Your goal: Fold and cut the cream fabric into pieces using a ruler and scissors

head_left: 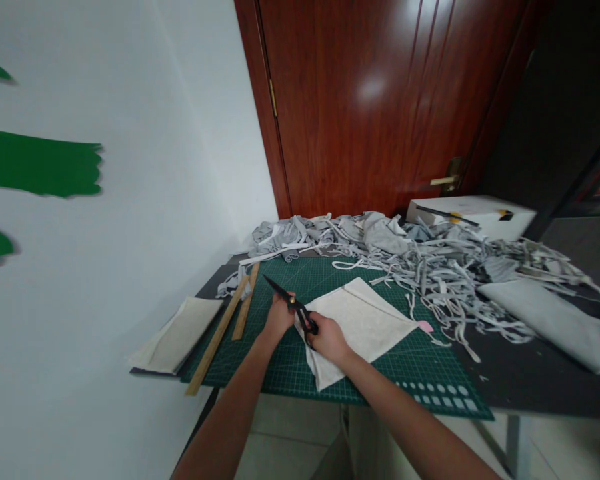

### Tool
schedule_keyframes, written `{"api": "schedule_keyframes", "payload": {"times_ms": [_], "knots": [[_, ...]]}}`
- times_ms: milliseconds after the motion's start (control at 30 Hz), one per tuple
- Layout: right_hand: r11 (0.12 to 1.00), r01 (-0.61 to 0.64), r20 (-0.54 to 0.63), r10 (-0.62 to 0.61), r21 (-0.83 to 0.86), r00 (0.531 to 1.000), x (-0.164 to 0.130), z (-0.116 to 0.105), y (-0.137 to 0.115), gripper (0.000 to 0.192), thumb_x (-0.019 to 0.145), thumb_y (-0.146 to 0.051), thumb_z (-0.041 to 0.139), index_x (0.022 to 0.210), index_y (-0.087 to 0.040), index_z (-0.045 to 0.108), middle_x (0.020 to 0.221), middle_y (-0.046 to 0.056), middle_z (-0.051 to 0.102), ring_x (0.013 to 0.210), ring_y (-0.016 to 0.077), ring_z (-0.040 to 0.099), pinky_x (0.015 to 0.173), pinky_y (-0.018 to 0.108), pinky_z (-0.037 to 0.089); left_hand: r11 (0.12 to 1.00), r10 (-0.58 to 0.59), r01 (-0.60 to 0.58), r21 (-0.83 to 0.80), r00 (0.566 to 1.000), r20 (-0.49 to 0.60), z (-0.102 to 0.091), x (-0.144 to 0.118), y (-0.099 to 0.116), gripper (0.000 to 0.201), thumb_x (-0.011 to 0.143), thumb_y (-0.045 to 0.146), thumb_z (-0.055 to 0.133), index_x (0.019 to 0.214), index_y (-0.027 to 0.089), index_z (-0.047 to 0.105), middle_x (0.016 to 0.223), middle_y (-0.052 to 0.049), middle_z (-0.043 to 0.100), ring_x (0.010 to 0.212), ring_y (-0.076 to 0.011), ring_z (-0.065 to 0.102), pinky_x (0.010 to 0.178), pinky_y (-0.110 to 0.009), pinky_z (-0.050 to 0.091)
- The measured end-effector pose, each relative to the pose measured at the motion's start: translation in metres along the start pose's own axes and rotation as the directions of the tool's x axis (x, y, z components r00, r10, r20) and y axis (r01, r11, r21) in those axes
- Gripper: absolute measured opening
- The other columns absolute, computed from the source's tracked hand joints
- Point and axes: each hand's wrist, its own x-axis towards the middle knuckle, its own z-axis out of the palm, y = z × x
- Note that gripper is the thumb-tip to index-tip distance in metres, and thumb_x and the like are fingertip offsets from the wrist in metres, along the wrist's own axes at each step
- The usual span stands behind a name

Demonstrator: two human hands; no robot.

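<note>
My right hand (329,339) is closed around the handles of black scissors (300,308), whose blades point up and to the left. Below the blades, my left hand (280,317) is closed at the left corner of an off-white piece of cloth (363,320); the scissors partly hide its fingers. The cloth lies flat and turned like a diamond on a green cutting mat (405,373). At its right corner sits a small pink piece (425,326), with thin pale strips beside it.
Grey and white fabric scraps (430,260) are heaped along the back and right. Two wooden rulers (219,337) lie left, beside folded cloth (185,333). A pale fabric piece (560,320) rests at right. Behind stand a white box (500,213) and a brown door (370,120); a white wall (180,167) borders the left.
</note>
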Motion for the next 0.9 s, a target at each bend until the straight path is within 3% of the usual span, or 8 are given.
{"api": "schedule_keyframes", "payload": {"times_ms": [167, 333, 467, 600, 667, 800, 900], "knots": [[1.000, -0.006, -0.007, 0.006, 0.004, 1.000, 0.000, 0.001, 0.000, 0.019, 0.064, -0.007, 0.055, 0.077, -0.021, 0.057, 0.072, 0.000, 0.065, 0.066, 0.0161, 0.059, 0.059, 0.022, 0.037, 0.983, -0.174, 0.169, -0.076, 0.983, -0.054, -0.011, -0.018, -0.009, 0.024, 0.076, 0.012, 0.058, 0.100, 0.016, 0.060, 0.100, -0.010, 0.064, 0.105, -0.0252, 0.059, 0.089, -0.038, 0.048], [1.000, -0.002, 0.005, 0.002, 0.016, 1.000, 0.000, 0.003, 0.003, 0.021, 0.066, -0.009, 0.055, 0.082, -0.021, 0.059, 0.076, 0.001, 0.066, 0.068, 0.0161, 0.060, 0.061, 0.021, 0.039, 0.930, -0.300, 0.324, -0.173, 0.942, 0.150, -0.011, -0.041, 0.002, 0.030, 0.078, 0.012, 0.062, 0.107, 0.014, 0.057, 0.097, -0.007, 0.066, 0.081, -0.0161, 0.066, 0.067, -0.025, 0.052], [1.000, -0.002, 0.001, 0.002, 0.003, 1.000, 0.000, 0.004, 0.003, 0.022, 0.066, -0.009, 0.056, 0.085, -0.021, 0.059, 0.077, 0.002, 0.067, 0.069, 0.0171, 0.061, 0.062, 0.022, 0.039, 0.897, -0.367, 0.430, -0.108, 0.856, 0.363, -0.011, -0.028, 0.021, 0.015, 0.089, 0.021, 0.058, 0.101, 0.012, 0.060, 0.091, -0.005, 0.064, 0.074, -0.0134, 0.064, 0.063, -0.025, 0.052], [1.000, 0.002, -0.004, -0.002, -0.009, 1.000, 0.001, 0.005, 0.004, 0.019, 0.068, -0.011, 0.056, 0.083, -0.021, 0.060, 0.075, 0.001, 0.066, 0.067, 0.0167, 0.059, 0.061, 0.022, 0.038, 0.879, -0.416, 0.476, 0.021, 0.745, 0.521, -0.020, -0.008, 0.033, 0.025, 0.092, 0.033, 0.057, 0.108, 0.014, 0.059, 0.102, -0.005, 0.062, 0.082, -0.0156, 0.062, 0.070, -0.033, 0.055], [1.000, 0.003, -0.007, -0.004, -0.011, 1.000, 0.001, 0.005, 0.004, 0.019, 0.068, -0.012, 0.057, 0.083, -0.021, 0.060, 0.075, 0.001, 0.066, 0.066, 0.0165, 0.059, 0.061, 0.022, 0.038, 0.881, -0.416, 0.469, 0.056, 0.715, 0.561, -0.024, -0.004, 0.035, 0.020, 0.090, 0.029, 0.059, 0.102, 0.013, 0.061, 0.095, -0.004, 0.064, 0.076, -0.0141, 0.062, 0.066, -0.030, 0.054], [1.000, 0.002, -0.005, -0.002, -0.010, 1.000, 0.001, 0.005, 0.006, 0.018, 0.068, -0.011, 0.057, 0.083, -0.021, 0.060, 0.075, 0.001, 0.065, 0.066, 0.0164, 0.059, 0.060, 0.022, 0.039, 0.892, -0.397, 0.450, 0.049, 0.726, 0.562, -0.023, -0.004, 0.035, 0.008, 0.081, 0.021, 0.065, 0.082, 0.014, 0.066, 0.064, 0.001, 0.065, 0.055, -0.0108, 0.060, 0.054, -0.021, 0.048], [1.000, 0.002, 0.002, -0.002, -0.009, 1.000, 0.001, 0.004, 0.006, 0.020, 0.067, -0.010, 0.057, 0.083, -0.021, 0.060, 0.075, 0.001, 0.065, 0.067, 0.0159, 0.059, 0.061, 0.021, 0.039, 0.890, -0.408, 0.454, 0.053, 0.737, 0.538, -0.018, -0.008, 0.032, 0.016, 0.084, 0.026, 0.061, 0.076, 0.013, 0.066, 0.054, 0.002, 0.059, 0.047, -0.0102, 0.057, 0.050, -0.021, 0.047]]}}
